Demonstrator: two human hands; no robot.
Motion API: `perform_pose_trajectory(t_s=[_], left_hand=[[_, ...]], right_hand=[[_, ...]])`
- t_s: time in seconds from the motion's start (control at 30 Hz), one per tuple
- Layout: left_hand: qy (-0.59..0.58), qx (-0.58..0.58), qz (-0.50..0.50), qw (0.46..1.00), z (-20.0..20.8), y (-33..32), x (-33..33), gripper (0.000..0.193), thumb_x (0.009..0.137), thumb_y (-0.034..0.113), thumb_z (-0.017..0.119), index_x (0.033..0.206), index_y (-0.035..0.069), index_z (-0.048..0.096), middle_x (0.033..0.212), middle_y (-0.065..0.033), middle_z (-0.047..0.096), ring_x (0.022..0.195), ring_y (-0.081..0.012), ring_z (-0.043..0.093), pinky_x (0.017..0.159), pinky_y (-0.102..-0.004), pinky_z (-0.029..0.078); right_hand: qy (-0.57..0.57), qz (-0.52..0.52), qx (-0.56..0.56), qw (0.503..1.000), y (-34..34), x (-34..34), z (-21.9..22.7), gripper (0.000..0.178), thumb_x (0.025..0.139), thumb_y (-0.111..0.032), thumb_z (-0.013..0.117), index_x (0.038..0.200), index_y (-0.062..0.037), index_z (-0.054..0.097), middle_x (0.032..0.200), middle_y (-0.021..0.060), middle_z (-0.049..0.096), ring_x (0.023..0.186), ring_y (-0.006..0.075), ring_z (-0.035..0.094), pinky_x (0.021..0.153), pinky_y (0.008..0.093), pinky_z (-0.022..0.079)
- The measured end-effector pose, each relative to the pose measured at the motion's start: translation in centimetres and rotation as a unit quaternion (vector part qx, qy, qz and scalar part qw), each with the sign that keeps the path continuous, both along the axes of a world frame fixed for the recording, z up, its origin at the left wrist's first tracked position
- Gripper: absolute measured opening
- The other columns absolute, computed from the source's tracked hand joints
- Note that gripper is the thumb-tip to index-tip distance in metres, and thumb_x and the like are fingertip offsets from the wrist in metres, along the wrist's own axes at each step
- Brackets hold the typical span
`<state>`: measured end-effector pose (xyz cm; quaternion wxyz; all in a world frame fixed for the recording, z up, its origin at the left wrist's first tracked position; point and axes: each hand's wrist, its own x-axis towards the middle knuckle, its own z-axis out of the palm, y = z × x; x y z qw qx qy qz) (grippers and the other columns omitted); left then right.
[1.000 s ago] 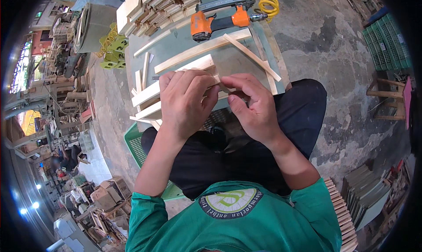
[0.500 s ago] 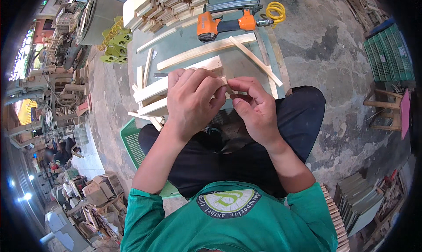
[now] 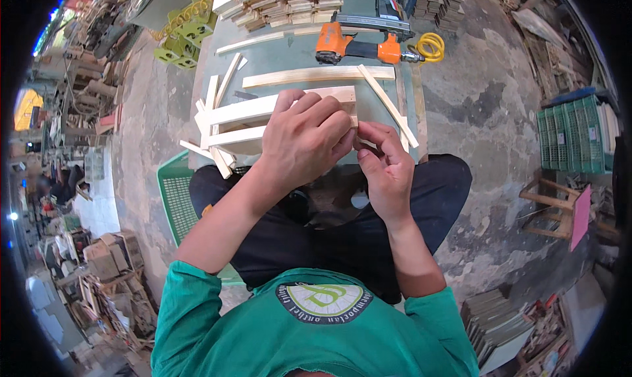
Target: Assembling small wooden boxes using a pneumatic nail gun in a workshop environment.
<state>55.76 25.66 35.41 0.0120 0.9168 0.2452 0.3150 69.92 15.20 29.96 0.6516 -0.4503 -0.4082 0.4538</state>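
Observation:
A pale wooden frame of slats (image 3: 243,110) lies in front of me across the near part of the worktable. My left hand (image 3: 306,133) is closed over its right end, fingers curled around the wood. Close beside it, my right hand (image 3: 387,170) pinches at the frame's lower right corner, thumb and forefinger together. What sits between those fingertips is mostly hidden. Beyond the frame lies a long wooden strip (image 3: 319,77); a thinner strip (image 3: 388,106) slants down on the right. An orange and black nail gun (image 3: 334,43) rests farther back, touched by neither hand.
Stacked wooden pieces (image 3: 283,5) stand at the table's far end. A yellow coiled hose (image 3: 430,47) joins the nail gun. Loose sticks (image 3: 212,94) cross at the left. A green crate (image 3: 178,196) sits by my left leg; green crates (image 3: 569,133) and a pink-topped stool (image 3: 579,217) stand right.
The view has shifted, and the frame now appears more level. Both hands stay at its right end, with the left still gripping it and the right still pinching at the corner.

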Motion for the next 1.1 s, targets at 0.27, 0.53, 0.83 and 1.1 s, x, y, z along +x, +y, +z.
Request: perform_pose_trajectory(t_s=[0.27, 0.53, 0.83, 1.1], left_hand=[[0.014, -0.017, 0.004, 1.0, -0.2, -0.1, -0.5, 0.02, 0.075, 0.02, 0.076, 0.077, 0.013, 0.058, 0.083, 0.0001, 0.06, 0.083, -0.018, 0.061, 0.084, -0.0363, 0.044], [0.004, -0.007, 0.005, 1.0, -0.3, -0.2, -0.5, 0.02, 0.077, 0.021, 0.076, 0.08, 0.012, 0.058, 0.085, -0.0002, 0.06, 0.083, -0.0182, 0.062, 0.085, -0.037, 0.045], [-0.033, -0.032, -0.007, 0.999, 0.8, 0.1, -1.7, 0.014, 0.078, 0.018, 0.074, 0.084, 0.01, 0.064, 0.098, -0.0029, 0.063, 0.099, -0.0206, 0.063, 0.091, -0.0396, 0.047], [-0.028, -0.06, -0.028, 0.997, 0.7, 0.4, -2.1, 0.016, 0.074, 0.009, 0.077, 0.08, 0.007, 0.062, 0.111, -0.0073, 0.066, 0.114, -0.029, 0.063, 0.098, -0.0443, 0.049]], right_hand=[[-0.233, -0.066, 0.053, 0.969, 0.4, 0.1, 0.9, 0.037, 0.092, -0.001, 0.059, 0.128, 0.0015, 0.062, 0.119, 0.017, 0.062, 0.102, 0.024, 0.066, 0.087, 0.0326, 0.055], [-0.411, -0.089, 0.118, 0.9, 1.1, 1.1, 1.8, 0.044, 0.079, 0.011, 0.058, 0.12, -0.0001, 0.068, 0.108, 0.018, 0.068, 0.091, 0.031, 0.069, 0.08, 0.0354, 0.057], [-0.412, -0.093, 0.105, 0.9, 1.2, 1.1, 1.5, 0.044, 0.077, 0.011, 0.058, 0.118, -0.0007, 0.07, 0.106, 0.019, 0.069, 0.093, 0.0322, 0.069, 0.081, 0.0362, 0.056], [-0.304, -0.103, 0.037, 0.946, 0.9, 0.4, 1.6, 0.038, 0.08, 0.01, 0.063, 0.116, -0.0001, 0.07, 0.104, 0.0171, 0.07, 0.088, 0.0288, 0.071, 0.079, 0.0343, 0.057]])
